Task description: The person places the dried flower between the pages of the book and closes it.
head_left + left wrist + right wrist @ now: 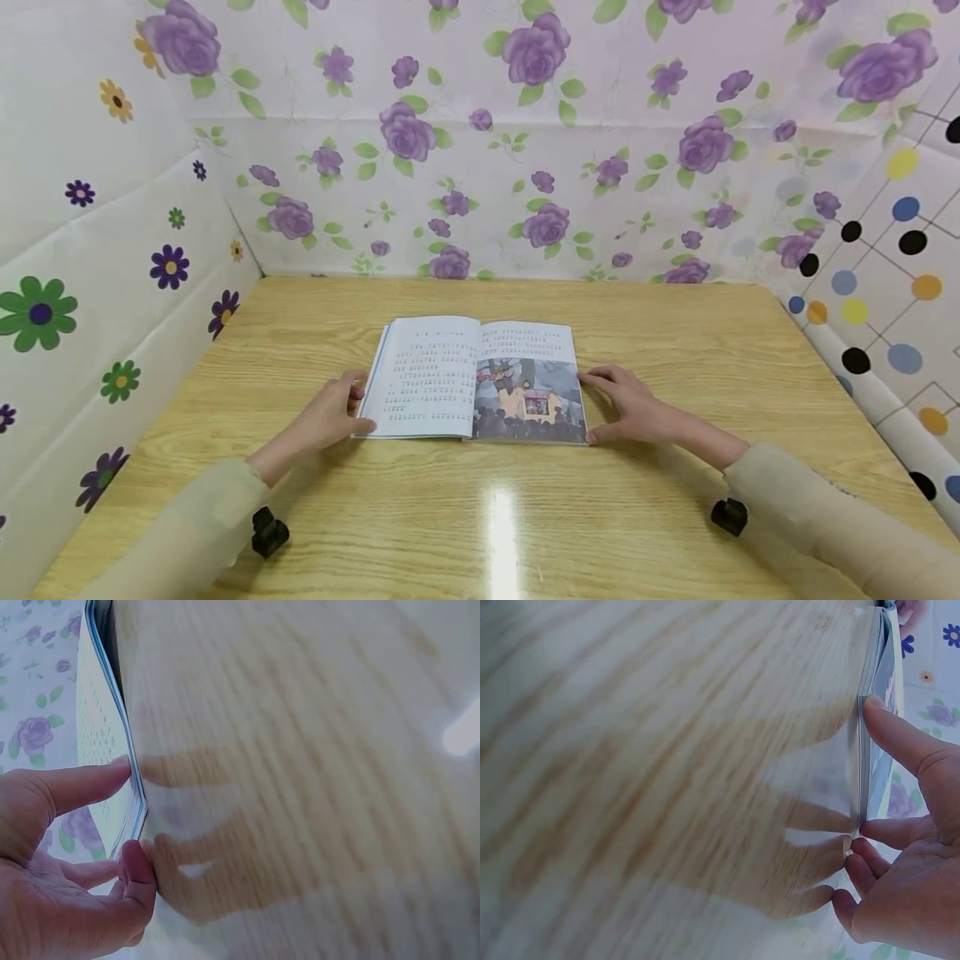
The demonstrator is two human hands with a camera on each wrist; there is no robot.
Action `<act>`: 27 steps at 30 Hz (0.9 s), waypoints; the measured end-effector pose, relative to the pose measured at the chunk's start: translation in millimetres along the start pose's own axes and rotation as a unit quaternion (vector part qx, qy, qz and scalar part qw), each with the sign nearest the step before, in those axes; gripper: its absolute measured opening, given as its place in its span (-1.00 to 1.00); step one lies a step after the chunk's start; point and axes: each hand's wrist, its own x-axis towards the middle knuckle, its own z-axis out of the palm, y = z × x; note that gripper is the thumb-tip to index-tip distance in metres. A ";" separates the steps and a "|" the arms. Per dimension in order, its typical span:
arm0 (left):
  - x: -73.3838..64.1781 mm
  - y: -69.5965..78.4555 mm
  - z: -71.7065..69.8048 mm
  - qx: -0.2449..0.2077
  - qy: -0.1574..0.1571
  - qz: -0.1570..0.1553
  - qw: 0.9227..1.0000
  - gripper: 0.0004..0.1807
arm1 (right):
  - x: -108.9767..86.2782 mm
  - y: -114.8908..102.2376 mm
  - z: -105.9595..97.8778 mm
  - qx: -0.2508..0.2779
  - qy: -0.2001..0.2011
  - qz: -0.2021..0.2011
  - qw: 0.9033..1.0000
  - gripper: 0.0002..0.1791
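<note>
An open book (435, 379) lies on the wooden table, printed text on its left page and a dark picture under text on its right page. My left hand (333, 410) holds the book's near left corner, thumb on the page corner and the other fingers curled at the side edge. In the left wrist view the corner of the book (112, 712) sits between thumb (94, 784) and fingers. My right hand (633, 410) touches the right side with fingers spread. Its thumb (900, 735) is at the near corner, and its index finger rests against the side edge.
The wooden table (390, 517) is glossy, with a bright reflection near its front. Behind it hangs a purple rose-patterned cloth (480, 167). Flower-printed sheeting (127, 250) rises on the left and dotted sheeting (885, 275) on the right. Small black devices sit beneath both wrists.
</note>
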 end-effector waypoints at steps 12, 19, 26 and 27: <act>6.4 -3.4 -3.6 -0.066 -0.047 -0.040 0.996 0.01 | -1.9 1.9 1.3 0.000 -0.006 0.005 1.000 0.06; 10.2 -4.9 -1.4 -0.089 -0.028 -0.025 0.995 -0.08 | -0.2 2.2 -1.3 -0.002 -0.001 0.006 1.000 0.06; 6.3 -1.7 -1.0 -0.071 -0.032 -0.038 0.996 -0.10 | 0.9 0.4 0.1 0.004 -0.008 0.009 1.000 0.08; 5.5 -1.7 -0.5 -0.076 -0.033 -0.043 0.996 -0.10 | 0.8 0.3 0.5 0.003 -0.007 0.010 1.000 0.08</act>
